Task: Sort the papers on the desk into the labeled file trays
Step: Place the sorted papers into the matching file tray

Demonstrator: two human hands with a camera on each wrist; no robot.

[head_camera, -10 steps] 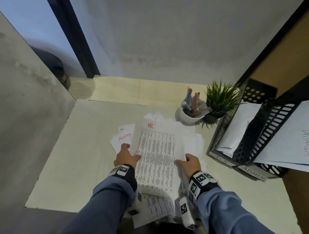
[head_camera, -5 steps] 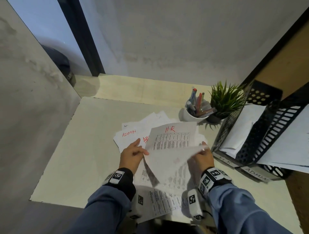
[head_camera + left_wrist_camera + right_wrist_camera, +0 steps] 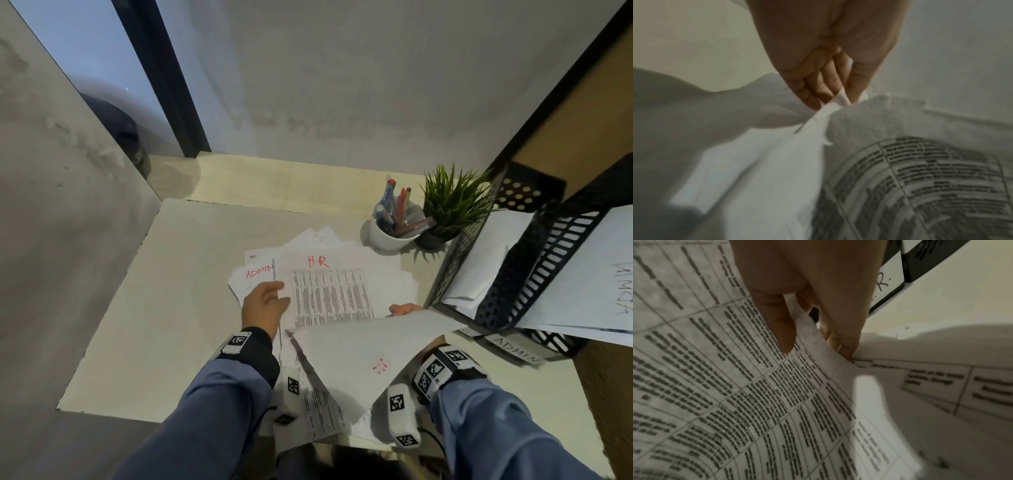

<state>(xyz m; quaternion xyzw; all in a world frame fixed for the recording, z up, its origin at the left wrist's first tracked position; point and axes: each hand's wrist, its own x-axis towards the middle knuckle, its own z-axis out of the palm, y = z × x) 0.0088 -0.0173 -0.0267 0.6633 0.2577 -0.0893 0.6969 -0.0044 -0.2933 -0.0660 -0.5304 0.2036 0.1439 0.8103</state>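
A loose pile of printed papers (image 3: 387, 284) lies mid-desk. Its top sheet is marked "H.R" (image 3: 318, 262) in red, and a sheet marked "ADMIN" (image 3: 259, 273) sticks out at the left. My left hand (image 3: 265, 301) sits at the pile's left edge and pinches the edge of a sheet (image 3: 838, 99) between thumb and fingers. My right hand (image 3: 406, 310) pinches a lifted sheet (image 3: 370, 356), thumb on its printed face (image 3: 735, 386); red writing shows through its back. Black mesh trays stand at the right: the HR tray (image 3: 479, 246) and the ADMIN tray (image 3: 555, 260), both holding paper.
A white cup of pens (image 3: 394, 229) and a small potted plant (image 3: 452, 205) stand behind the pile, beside the trays. A grey wall closes the left side and a wooden shelf unit (image 3: 582, 113) the right. Bare desk (image 3: 164, 308) lies left of the pile.
My right hand has peeled the top sheet off the pile and swung it up and right, turning it over. Another H.R sheet now lies exposed. My left hand shifted to that pile's left edge.
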